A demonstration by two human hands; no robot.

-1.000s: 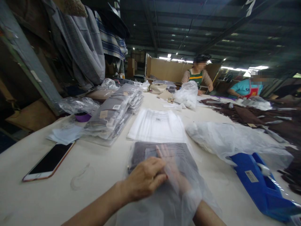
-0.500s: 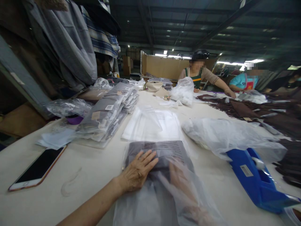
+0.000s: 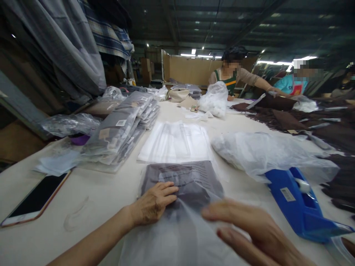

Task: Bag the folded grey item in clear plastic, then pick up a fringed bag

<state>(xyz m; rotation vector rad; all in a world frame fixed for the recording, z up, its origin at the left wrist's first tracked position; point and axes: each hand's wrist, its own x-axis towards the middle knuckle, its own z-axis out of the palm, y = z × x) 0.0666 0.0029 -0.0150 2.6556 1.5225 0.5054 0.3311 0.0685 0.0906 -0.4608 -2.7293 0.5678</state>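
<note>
A folded grey cloth [image 3: 155, 173] lies in a frosted plastic bag [image 3: 177, 236] on the table right in front of me. My left hand [image 3: 156, 199] rests flat on the bag, fingers stretched out over the cloth's near part. Over the bag's right side hovers my right hand [image 3: 246, 225], blurred, its thumb and fingers apart with nothing between them. Whether it still touches the film I cannot tell. Just beyond the cloth is a stack of flat white plastic bags [image 3: 177, 142].
Bagged grey cloths [image 3: 116, 125] are piled at left, near a phone [image 3: 36, 197]. At right stand a blue tape dispenser [image 3: 296, 207] and a loose plastic bag [image 3: 266, 151]. Brown fringed cloths [image 3: 283, 120] lie farther right. A co-worker [image 3: 235, 79] reaches over them; another person [image 3: 295, 85] is beside.
My right hand has come out from under the plastic film and moved right and toward me. My left hand stays flat on the bag, slightly nearer. The co-worker lifts a brown cloth.
</note>
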